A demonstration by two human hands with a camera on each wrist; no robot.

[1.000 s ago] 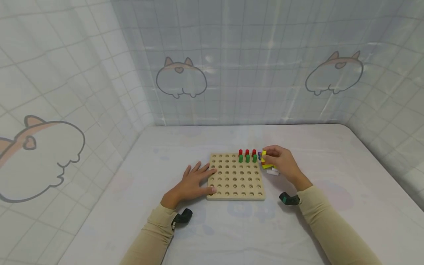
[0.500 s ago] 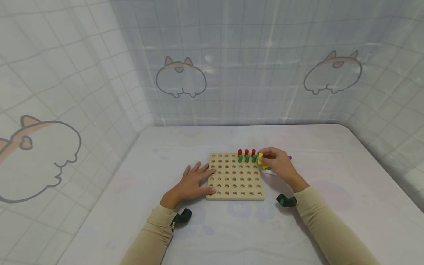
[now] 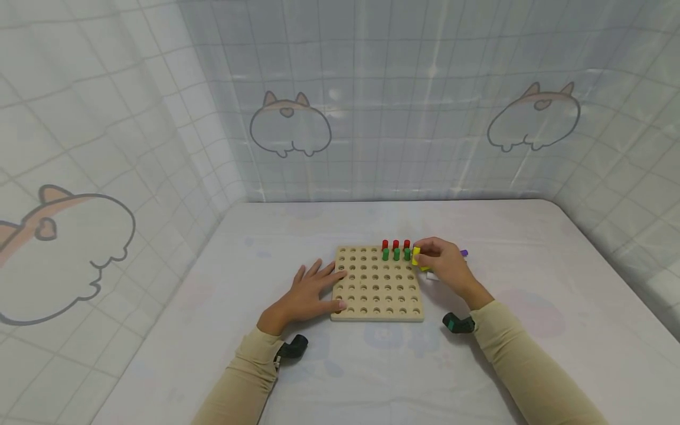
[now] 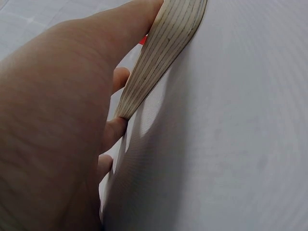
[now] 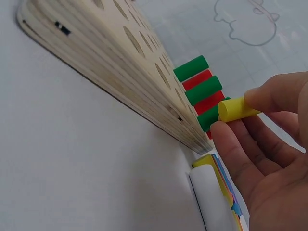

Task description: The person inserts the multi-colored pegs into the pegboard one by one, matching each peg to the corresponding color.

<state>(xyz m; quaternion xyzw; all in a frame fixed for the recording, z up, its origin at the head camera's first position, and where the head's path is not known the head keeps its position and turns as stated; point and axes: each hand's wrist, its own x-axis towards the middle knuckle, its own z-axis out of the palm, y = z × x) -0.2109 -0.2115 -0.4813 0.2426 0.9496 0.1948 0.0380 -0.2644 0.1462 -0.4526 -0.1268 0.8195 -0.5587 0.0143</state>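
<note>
Head view, right hand (image 3: 447,267): pinches a yellow peg (image 3: 416,255)
Yellow peg: farther left than a second ago, near the holed board (image 3: 370,293)'s right edge, beside a green peg (image 3: 407,254)
Left hand (image 3: 304,298): fingers spread, unmoved on the holed board

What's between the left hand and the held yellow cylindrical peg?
In the head view, a square, pale wooden pegboard and its three upright green cylindrical pegs.

Loose pegs (image 3: 432,276) partly hidden (behind the right grip (image 3: 446,264)), board (image 5: 122,82) cropped in wrist views
</note>
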